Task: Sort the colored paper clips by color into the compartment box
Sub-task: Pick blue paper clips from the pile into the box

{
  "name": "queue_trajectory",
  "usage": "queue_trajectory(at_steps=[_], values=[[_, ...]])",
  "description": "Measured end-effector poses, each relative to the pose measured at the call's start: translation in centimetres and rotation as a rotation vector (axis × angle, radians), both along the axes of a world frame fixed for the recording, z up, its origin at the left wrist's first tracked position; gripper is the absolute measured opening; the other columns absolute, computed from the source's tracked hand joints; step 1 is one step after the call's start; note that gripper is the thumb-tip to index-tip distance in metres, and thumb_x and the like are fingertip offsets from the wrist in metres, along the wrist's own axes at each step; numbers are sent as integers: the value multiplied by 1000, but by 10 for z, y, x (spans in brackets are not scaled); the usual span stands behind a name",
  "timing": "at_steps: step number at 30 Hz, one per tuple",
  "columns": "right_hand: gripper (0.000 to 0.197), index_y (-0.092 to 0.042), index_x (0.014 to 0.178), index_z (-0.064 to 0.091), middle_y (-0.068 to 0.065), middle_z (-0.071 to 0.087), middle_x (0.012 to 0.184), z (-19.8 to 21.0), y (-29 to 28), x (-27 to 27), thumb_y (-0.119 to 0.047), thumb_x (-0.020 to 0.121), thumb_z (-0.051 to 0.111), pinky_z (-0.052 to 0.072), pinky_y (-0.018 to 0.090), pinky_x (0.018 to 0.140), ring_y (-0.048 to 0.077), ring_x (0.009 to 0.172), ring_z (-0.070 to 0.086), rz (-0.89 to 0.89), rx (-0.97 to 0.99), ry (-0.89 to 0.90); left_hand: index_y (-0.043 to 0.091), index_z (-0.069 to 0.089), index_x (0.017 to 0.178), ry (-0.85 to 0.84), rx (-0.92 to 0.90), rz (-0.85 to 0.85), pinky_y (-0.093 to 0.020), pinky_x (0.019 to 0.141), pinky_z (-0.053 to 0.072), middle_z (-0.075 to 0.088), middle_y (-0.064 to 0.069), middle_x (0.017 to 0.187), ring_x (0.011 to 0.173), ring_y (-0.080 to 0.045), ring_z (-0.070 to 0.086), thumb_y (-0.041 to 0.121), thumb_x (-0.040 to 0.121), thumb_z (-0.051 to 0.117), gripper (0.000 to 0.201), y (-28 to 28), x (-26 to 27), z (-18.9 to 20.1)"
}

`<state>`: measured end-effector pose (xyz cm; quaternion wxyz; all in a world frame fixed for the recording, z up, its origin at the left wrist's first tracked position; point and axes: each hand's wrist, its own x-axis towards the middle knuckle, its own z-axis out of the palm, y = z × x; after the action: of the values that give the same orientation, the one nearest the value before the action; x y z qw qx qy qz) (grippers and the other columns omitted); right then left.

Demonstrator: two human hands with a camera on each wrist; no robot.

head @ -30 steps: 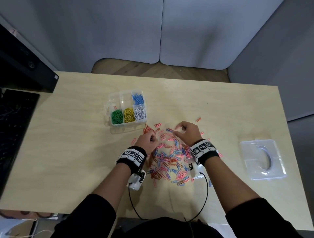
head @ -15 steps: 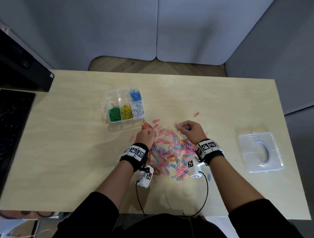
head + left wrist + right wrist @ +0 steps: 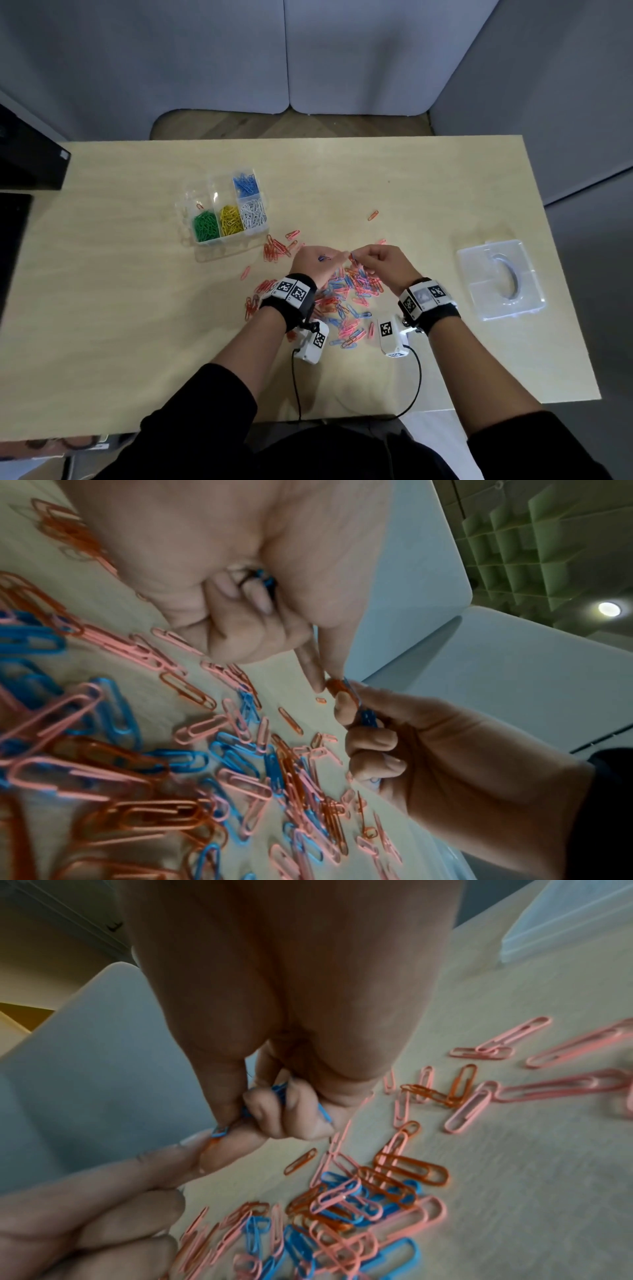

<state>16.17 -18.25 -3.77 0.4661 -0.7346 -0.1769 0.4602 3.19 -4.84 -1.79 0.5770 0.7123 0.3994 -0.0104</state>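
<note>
Right hand (image 3: 383, 262) pinching blue clips (image 3: 279, 1093) and an orange clip (image 3: 337, 687); left hand (image 3: 313, 262) curled round blue clips, fingertips at that orange clip

Office desk in a partitioned cubicle

A pale wooden desk (image 3: 428, 192) stands against grey padded partition panels (image 3: 219, 54); a black keyboard (image 3: 12, 246) and a dark monitor base (image 3: 30, 164) sit at its left edge, and the left wrist view shows a grid ceiling with a recessed light (image 3: 609, 609).

Compartment box (image 3: 222, 212) on table (image 3: 428, 192); loose clip pile (image 3: 342, 298) just near-right of box; lid (image 3: 500, 284) well right of box.
</note>
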Motion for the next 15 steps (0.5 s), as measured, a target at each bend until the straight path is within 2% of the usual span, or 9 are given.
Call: queue_trajectory(at_steps=[3, 5, 7, 9, 12, 13, 15], values=[[21, -15, 90, 77, 11, 76, 82, 2, -3, -1, -31, 94, 64, 40, 35, 62, 22, 63, 43, 17, 9, -51, 15, 78, 80, -22, -13, 49, -25, 76, 52, 74, -1, 81, 83, -13, 69, 27, 82, 77, 12, -4, 1, -3], [20, -13, 91, 74, 5, 77, 81, 0, -4, 0, -27, 96, 62, 43, 37, 61, 22, 62, 44, -9, -17, -94, 14, 78, 79, -18, 37, 67, -23, 72, 49, 73, -1, 77, 78, -13, 67, 27, 82, 78, 13, -3, 0, -3], [18, -12, 91, 73, 5, 77, 81, -3, -7, 1, -25, 95, 62, 47, 39, 63, 21, 61, 47, -79, -44, -113, 11, 77, 81, -12, 75, 86, -20, 70, 44, 70, 0, 76, 74, -12, 62, 26, 83, 76, 15, 0, -2, 1], [16, -8, 93, 73, 6, 76, 80, -4, -9, -2, -20, 95, 63, 45, 32, 61, 16, 59, 46, -155, -38, -44, 10, 76, 82, 22, 134, 129, -23, 65, 44, 63, 0, 71, 66, -12, 55, 25, 85, 74, 16, 6, -6, 0], [16, -2, 103, 70, 3, 65, 66, -2, -7, -11, -4, 96, 56, 35, 23, 52, 13, 54, 41, -234, -3, 130, 15, 74, 77, 53, 219, 220, -31, 63, 49, 56, 3, 63, 59, -13, 49, 25, 84, 73, 12, 14, -10, -2], [18, -2, 102, 68, 3, 60, 64, 1, -7, -14, -1, 95, 52, 33, 22, 50, 13, 53, 40, -242, -2, 181, 17, 73, 77, 53, 243, 236, -32, 63, 49, 53, 6, 60, 57, -12, 48, 25, 83, 73, 10, 16, -11, -2], [19, -3, 91, 66, 5, 54, 63, 6, -6, -19, -6, 94, 47, 30, 22, 46, 15, 52, 39, -252, 3, 284, 20, 73, 81, 60, 299, 213, -29, 60, 47, 49, 9, 57, 55, -12, 48, 25, 81, 75, 5, 16, -14, -2]])
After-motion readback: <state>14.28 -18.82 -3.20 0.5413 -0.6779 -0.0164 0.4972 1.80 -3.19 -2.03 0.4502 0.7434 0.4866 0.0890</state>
